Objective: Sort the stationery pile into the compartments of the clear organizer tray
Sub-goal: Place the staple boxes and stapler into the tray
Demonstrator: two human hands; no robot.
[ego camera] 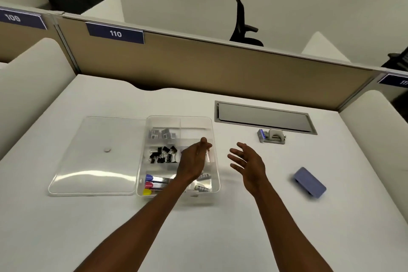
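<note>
The clear organizer tray (215,180) stands mid-desk. Its far left compartment holds grey staple boxes (161,133). Black binder clips (163,153) fill the middle left one, and markers (154,183) with blue, pink and yellow caps lie in the near one. My left hand (192,161) hovers over the tray's right side with fingers pinched. A small pale piece (207,156) shows just below the fingertips. My right hand (247,162) is to the right of the tray, above the desk, with spread fingers and nothing in it.
The tray's clear lid (97,154) lies flat to the left of the tray. A grey hole punch (272,138) with a small blue item beside it sits at the back right, near a cable hatch (262,117). A blue eraser block (310,182) lies to the right.
</note>
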